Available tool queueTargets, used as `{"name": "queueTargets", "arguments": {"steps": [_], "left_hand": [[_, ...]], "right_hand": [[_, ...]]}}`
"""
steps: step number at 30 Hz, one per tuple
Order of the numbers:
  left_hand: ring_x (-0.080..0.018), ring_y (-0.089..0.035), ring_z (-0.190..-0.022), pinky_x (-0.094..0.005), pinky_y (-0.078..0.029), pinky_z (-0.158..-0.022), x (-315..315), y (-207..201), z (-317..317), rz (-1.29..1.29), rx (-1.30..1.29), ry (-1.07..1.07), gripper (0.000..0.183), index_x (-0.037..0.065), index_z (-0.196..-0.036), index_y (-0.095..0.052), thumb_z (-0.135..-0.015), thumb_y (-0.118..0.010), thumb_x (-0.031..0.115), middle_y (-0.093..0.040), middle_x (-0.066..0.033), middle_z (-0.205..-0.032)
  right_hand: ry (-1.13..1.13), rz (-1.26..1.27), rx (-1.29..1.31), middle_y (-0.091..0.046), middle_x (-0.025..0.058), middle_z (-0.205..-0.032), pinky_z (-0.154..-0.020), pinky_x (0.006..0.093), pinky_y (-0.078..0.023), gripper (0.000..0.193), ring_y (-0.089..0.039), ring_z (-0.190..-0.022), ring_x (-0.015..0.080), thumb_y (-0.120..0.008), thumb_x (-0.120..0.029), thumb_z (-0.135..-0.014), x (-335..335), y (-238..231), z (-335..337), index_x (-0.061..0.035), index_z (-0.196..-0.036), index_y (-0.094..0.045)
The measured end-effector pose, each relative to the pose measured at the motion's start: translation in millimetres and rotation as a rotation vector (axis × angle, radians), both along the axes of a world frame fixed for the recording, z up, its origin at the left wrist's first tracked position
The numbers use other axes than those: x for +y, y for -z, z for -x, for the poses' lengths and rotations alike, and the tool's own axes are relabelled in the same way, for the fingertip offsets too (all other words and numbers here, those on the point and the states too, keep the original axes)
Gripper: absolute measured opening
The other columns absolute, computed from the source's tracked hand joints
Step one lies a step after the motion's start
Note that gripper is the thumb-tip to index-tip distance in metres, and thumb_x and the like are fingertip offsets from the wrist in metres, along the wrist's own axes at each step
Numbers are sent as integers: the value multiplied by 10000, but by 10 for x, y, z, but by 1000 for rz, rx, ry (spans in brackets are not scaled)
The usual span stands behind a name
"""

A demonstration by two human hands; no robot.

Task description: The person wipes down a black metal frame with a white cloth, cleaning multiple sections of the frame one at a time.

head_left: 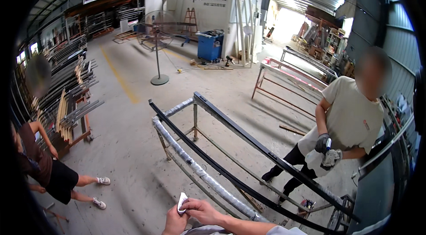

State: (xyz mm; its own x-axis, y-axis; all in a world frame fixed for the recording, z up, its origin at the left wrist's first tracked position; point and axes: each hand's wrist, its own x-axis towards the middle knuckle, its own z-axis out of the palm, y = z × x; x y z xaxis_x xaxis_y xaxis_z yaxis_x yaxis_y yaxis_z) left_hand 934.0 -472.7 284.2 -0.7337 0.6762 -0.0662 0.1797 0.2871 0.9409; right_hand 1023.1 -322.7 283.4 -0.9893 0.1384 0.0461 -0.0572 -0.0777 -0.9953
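Note:
At the lower edge, my left hand [176, 221] and my right hand [203, 211] meet close together, fingers closed around a small white folded piece [182, 200] that looks like paper or cloth. Its upper corner sticks up from between the fingers. Just beyond my hands stands a metal work rack whose near rail [195, 168] is wrapped in clear plastic. Two long black profiles lie lengthwise along it, a nearer one [202, 160] and a farther one [248, 133]. My hands are apart from both profiles.
Across the rack at right, a person [350, 115] in grey gloves holds a small blue-and-white thing. Another person [53, 173] is at left, beside racks of metal bars [66, 102]. Farther off are a standing fan [157, 57], a blue bin [210, 46] and a red-brown trestle [284, 88].

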Motion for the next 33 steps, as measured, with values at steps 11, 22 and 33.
{"name": "queueTargets", "arguments": {"steps": [11,22,33], "left_hand": [[-112,-624,-823,-303,-516,-717,50,157,-5,-161,17,151,119,0,-1013,-675,-973,-625,101,-692,-54,-878],[-123,-619,-753,-331,-492,-644,-182,179,93,-149,-131,246,248,31,-964,-723,-969,-669,274,-683,-19,-847],[-137,-630,-854,-308,-499,-753,-86,-98,151,-174,-423,289,179,6,-1070,-709,-957,-630,121,-688,-39,-961]], "right_hand": [[163,-472,-13,-695,102,-1085,-955,319,-523,287,-665,-1036,200,-708,-94,-919,-35,-155,-113,-19,-1192,-664],[-81,294,-229,-685,43,-1233,-1036,325,-469,548,-616,-1140,145,-807,-201,-913,35,-88,-140,-19,-1383,-591],[239,15,24,-670,44,-1028,-848,299,-490,172,-625,-965,141,-738,-69,-925,-42,-105,-140,-23,-1091,-733]]}}
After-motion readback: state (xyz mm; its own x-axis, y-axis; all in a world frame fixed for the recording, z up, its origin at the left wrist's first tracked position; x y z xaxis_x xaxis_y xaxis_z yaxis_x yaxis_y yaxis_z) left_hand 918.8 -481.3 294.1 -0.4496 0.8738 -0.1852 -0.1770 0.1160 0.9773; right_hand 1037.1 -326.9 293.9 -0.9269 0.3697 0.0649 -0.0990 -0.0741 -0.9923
